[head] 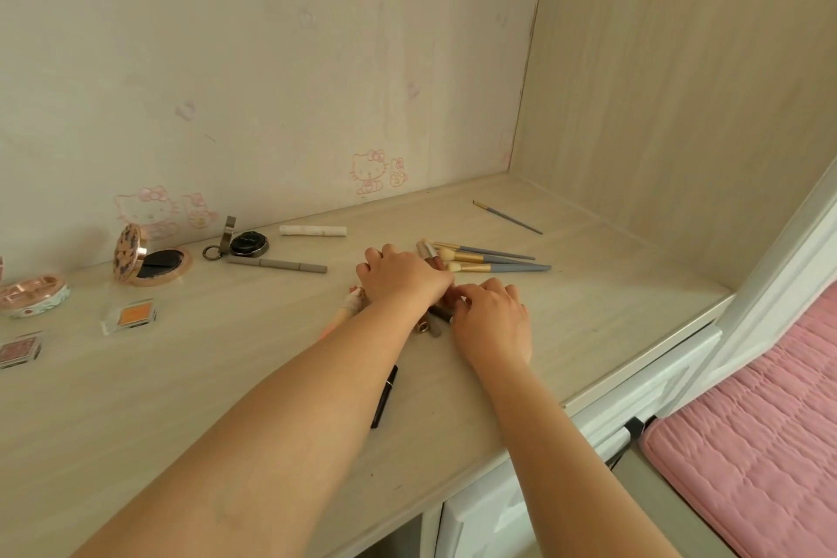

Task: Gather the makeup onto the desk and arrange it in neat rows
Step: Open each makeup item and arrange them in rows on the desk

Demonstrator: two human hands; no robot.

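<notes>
Corralling small brown lipstick tubes (432, 315) left of the blue-handled brushes (489, 261) (likely aligning a row), left hand (401, 274) and right hand (491, 319) lie together, grip hidden.

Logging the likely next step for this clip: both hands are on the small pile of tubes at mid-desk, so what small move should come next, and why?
Probably draw one tube out of the pile and lay it parallel beside the blue-handled brushes. The left hand and right hand cover a jumbled cluster, while the brushes already lie roughly side by side. What each grip holds is hidden.
</notes>
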